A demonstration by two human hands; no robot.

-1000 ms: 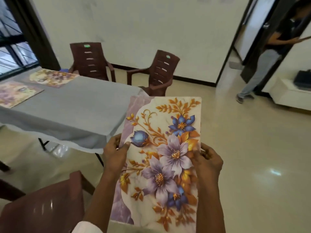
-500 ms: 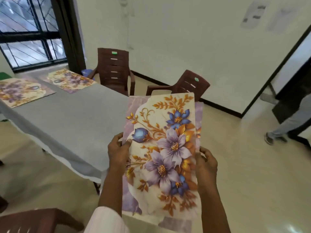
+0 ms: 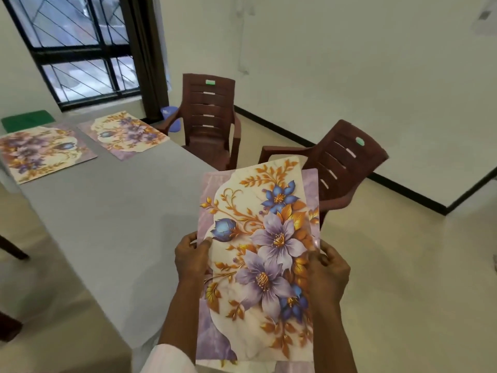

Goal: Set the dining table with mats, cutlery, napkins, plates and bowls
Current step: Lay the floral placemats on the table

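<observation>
I hold a small stack of floral place mats (image 3: pixel 258 254) upright in front of me, above the near right corner of the grey-clothed table (image 3: pixel 107 224). My left hand (image 3: pixel 192 258) pinches the left edge of the stack, thumb on the front. My right hand (image 3: pixel 329 267) grips the right edge, where a second mat peeks out behind the top one. Two matching mats lie flat at the table's far end, one on the left (image 3: pixel 40 152) and one nearer the chair (image 3: pixel 125 134).
Two brown plastic chairs stand along the table's right side, one at the far end (image 3: pixel 208 117) and one turned aside (image 3: pixel 341 162) just behind the held mats. A green chair back (image 3: pixel 27 119) shows at the far left under the window. Tiled floor lies to the right.
My view has swung left and closer to the table; the doorway and the person there have left the frame. The mats stay held in both hands in the same grip.
</observation>
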